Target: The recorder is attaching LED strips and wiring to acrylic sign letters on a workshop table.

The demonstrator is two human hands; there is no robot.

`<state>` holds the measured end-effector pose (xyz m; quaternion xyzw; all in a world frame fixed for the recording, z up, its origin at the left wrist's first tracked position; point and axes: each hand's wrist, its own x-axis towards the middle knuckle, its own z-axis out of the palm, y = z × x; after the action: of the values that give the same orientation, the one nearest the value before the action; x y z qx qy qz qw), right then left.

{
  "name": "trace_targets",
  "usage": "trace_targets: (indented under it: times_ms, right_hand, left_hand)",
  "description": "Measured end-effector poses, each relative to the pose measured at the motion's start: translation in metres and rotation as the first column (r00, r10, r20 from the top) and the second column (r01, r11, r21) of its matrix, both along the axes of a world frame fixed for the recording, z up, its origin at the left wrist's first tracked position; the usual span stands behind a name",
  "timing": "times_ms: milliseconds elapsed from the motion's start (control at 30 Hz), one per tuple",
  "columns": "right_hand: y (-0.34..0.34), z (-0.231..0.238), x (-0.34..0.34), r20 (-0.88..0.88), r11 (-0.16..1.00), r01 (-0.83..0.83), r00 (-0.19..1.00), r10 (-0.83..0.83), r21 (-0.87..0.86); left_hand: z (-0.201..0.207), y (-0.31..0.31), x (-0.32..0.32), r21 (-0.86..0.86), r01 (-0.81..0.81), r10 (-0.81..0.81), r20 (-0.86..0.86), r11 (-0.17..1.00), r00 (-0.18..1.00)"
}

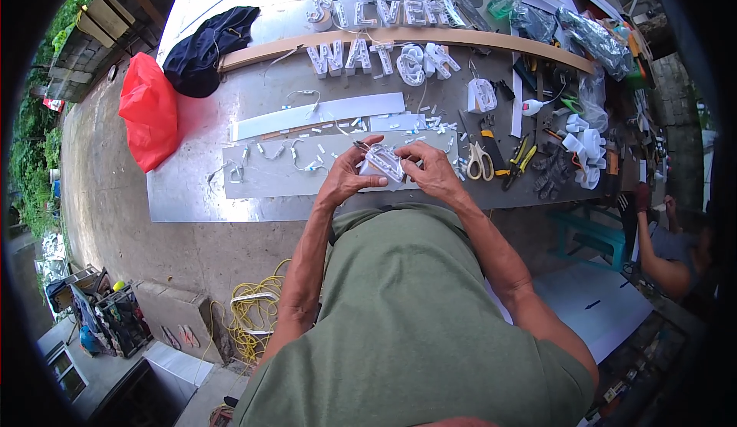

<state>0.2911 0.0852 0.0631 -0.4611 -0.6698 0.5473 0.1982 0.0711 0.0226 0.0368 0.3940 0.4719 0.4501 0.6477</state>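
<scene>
Over the near edge of the metal table, a small white channel letter (pixel 388 161) with wiring inside is held between both hands. My left hand (pixel 347 175) grips its left side, thumb along the near edge and fingers behind. Fingers bent together, my right hand (pixel 432 172) pinches at its right edge; anything small between those fingertips is hidden. Beneath lies a grey sheet (pixel 265 175) with strings of small white LED modules (pixel 313 166) and loose white scraps. Scissors (pixel 480 163) with pale handles lie to the right, beside a yellow-and-black cutter (pixel 491 147) and yellow-handled pliers (pixel 523 155).
Several finished-looking white channel letters (pixel 365 57) stand along a wooden strip (pixel 280 47). A red bag (pixel 147 112) and dark cap (pixel 206 54) lie left. Dark gloves (pixel 551 172) lie right. Yellow cable (pixel 253 308) coils on the floor; another person (pixel 668 250) sits right near a teal stool (pixel 591 235).
</scene>
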Motion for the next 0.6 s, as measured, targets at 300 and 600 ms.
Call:
trace_targets:
  times_ms: [300, 600]
  right_hand:
    - [0.004, 0.021, 0.015, 0.044, 0.981, -0.195, 0.98, 0.196, -0.014]
    - [0.009, 0.023, 0.024, 0.015, 0.987, -0.155, 0.988, 0.155, 0.037]
  left_hand:
    - [-0.007, 0.006, 0.005, -0.034, 0.065, -0.064, 0.049, 0.997, 0.997]
    - [0.005, 0.022, 0.014, -0.039, 0.137, -0.138, -0.021, 0.99, 0.99]
